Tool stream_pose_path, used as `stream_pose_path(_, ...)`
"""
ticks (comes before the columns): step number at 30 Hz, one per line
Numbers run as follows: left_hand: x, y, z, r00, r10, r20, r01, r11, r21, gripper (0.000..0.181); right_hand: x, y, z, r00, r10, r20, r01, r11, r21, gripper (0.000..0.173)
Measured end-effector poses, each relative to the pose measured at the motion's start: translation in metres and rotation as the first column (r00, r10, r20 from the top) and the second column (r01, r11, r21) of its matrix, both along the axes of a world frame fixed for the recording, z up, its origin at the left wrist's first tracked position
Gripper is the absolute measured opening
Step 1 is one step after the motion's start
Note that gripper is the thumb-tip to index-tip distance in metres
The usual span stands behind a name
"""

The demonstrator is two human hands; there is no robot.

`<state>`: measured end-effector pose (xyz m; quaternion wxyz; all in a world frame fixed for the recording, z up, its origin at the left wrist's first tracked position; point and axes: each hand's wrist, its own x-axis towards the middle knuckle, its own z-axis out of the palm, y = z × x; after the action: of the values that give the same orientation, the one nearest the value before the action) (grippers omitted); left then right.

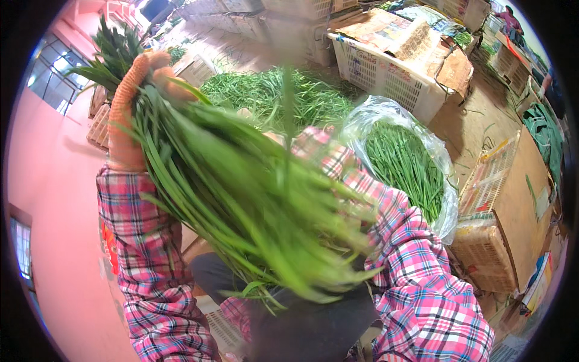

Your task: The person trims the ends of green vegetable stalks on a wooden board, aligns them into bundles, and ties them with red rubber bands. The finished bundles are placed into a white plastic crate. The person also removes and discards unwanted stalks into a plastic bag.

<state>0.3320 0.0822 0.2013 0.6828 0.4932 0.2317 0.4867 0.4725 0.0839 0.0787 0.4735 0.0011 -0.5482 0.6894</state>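
Note:
My left hand (pixel 135 90), in an orange knit glove, is raised at the upper left and closed around a big bunch of long green leaves (pixel 235 181), likely garlic chives. The bunch slants down to the right across my lap, its lower part blurred by motion. My right hand is hidden behind the leaves; only its plaid sleeve (pixel 407 244) shows. A heap of loose green leaves (pixel 280 97) lies beyond the bunch. To its right, a clear plastic bag (pixel 448 203) is lined up full of upright green leaves (pixel 402 163).
A white plastic crate (pixel 380 68) topped with cardboard stands beyond the bag. Another crate with a cardboard sheet (pixel 520 203) is at the right. A pink wall (pixel 54 172) runs close on the left. A person (pixel 511 22) is far off at the upper right.

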Motion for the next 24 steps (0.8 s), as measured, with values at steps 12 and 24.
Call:
stream_pose_path(12,-0.199,0.090,-0.067,0.860,0.500,-0.101,-0.510,0.847,-0.151,0.024,-0.007,-0.061,-0.126,0.355,-0.642,0.679,0.474,0.750,0.461,0.029)
stream_pose_path(24,-0.175,0.107,-0.124,0.905,0.402,-0.141,-0.426,0.864,-0.269,0.025,0.072,-0.133,-0.137,0.307,-0.692,0.653,0.059,0.699,0.713,0.018)
